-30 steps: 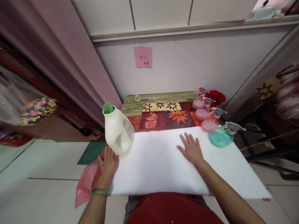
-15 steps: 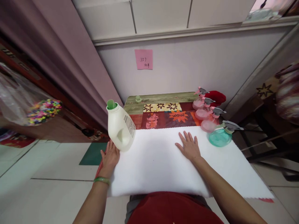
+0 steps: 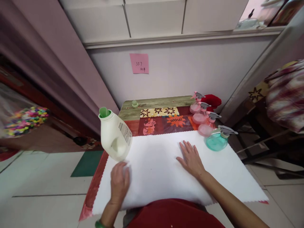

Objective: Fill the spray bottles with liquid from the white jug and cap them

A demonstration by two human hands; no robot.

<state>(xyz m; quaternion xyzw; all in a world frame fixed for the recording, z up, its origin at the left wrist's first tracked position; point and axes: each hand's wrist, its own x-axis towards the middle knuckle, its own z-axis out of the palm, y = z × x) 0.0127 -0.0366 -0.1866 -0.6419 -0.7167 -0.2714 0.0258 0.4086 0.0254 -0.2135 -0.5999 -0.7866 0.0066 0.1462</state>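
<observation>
Left hand (image 3: 120, 178) moved — cloth (image 3: 154, 171) apparently lengthwise left-to-right.

On the table (image 3: 163, 103), a jug (image 3: 116, 136) stands at left on the cloth (image 3: 154, 167), spray bottles (image 3: 215, 142) at right.

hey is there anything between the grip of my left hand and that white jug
Nothing visible stands in the way: the jug is just beyond your left hand, with white cloth below the gap. The spray bottles are well off to the right, past your right hand.
</observation>
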